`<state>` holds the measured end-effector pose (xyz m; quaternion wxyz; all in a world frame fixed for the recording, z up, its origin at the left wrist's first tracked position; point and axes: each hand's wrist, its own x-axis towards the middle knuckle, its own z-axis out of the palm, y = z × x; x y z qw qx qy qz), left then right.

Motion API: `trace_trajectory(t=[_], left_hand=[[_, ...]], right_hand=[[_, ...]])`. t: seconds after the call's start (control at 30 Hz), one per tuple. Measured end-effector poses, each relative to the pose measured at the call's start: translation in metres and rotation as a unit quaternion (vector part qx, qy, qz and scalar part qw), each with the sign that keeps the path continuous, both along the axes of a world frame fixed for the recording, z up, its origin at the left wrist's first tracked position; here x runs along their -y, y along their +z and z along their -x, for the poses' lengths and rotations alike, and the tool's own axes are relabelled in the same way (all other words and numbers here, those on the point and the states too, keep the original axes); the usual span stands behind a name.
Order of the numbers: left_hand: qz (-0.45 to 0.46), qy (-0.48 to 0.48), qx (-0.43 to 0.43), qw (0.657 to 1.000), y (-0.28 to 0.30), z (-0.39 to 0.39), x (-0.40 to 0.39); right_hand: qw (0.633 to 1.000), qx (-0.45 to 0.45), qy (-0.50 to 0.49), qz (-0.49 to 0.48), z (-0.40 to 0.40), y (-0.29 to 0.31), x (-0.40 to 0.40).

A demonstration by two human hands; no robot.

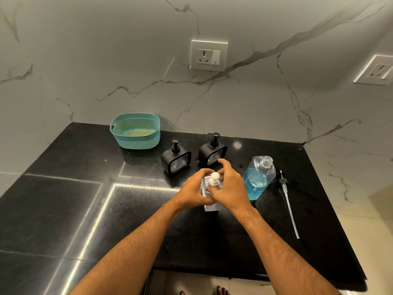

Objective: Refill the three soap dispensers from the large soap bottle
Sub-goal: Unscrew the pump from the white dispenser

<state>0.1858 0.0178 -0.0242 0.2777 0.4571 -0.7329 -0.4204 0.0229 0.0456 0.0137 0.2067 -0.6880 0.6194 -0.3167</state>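
Note:
A white soap dispenser (209, 206) stands on the black counter (127, 209), mostly hidden by my hands. My left hand (195, 191) grips its body from the left. My right hand (228, 186) curls round its white pump top (214, 179). Behind them stand two black dispensers, one at the left (176, 159) and one at the right (212, 153), both with pumps on. The large clear soap bottle (258, 177), uncapped and about half full of blue soap, stands just right of my right hand. Its pump with a long tube (288, 201) lies on the counter further right.
A teal perforated basket (136, 129) sits at the back left against the marble wall. A wall socket (208, 55) is above the counter, another (376, 71) at the far right. The counter's front edge runs near the bottom right.

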Motion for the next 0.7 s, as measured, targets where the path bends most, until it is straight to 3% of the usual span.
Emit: trace_trajectory(t=[0.3,0.7], left_hand=[[-0.005,0.003,-0.002,1.000,-0.0021,-0.0004,-0.0003],[-0.009,0.004,0.006,1.000,-0.0034,-0.0009,0.0012]], right_hand=[[0.999,0.022,0.034,-0.003,-0.0014,0.0034,-0.0007],[1.000,0.017,0.004,-0.011,-0.0023,0.0077,0.0006]])
